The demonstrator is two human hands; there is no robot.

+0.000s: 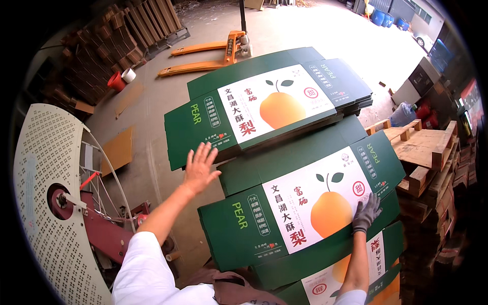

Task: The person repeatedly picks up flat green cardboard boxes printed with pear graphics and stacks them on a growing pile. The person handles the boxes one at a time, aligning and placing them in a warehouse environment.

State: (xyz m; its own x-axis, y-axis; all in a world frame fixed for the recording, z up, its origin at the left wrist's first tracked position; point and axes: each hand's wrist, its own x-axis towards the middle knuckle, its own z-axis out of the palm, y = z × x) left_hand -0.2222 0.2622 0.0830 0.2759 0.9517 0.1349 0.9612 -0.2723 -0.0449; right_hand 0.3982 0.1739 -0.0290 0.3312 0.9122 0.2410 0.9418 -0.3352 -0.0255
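Observation:
My left hand, bare, reaches forward with its fingers spread and nothing in them, near the left end of the far stack. My gloved right hand lies with fingers stretched on the right part of a flat carton blank. That blank is green with a white panel showing a yellow pear, and it tops the nearer stack. Beyond it stands another stack of flat cartons with the same print. Closest to me, a further printed carton faces the other way, partly covered by my right forearm.
On the left stands a machine with a cream perforated guard. An orange pallet jack is beyond the stacks. Wooden pallets are piled at right. A red bucket and brown cardboard stacks are at far left.

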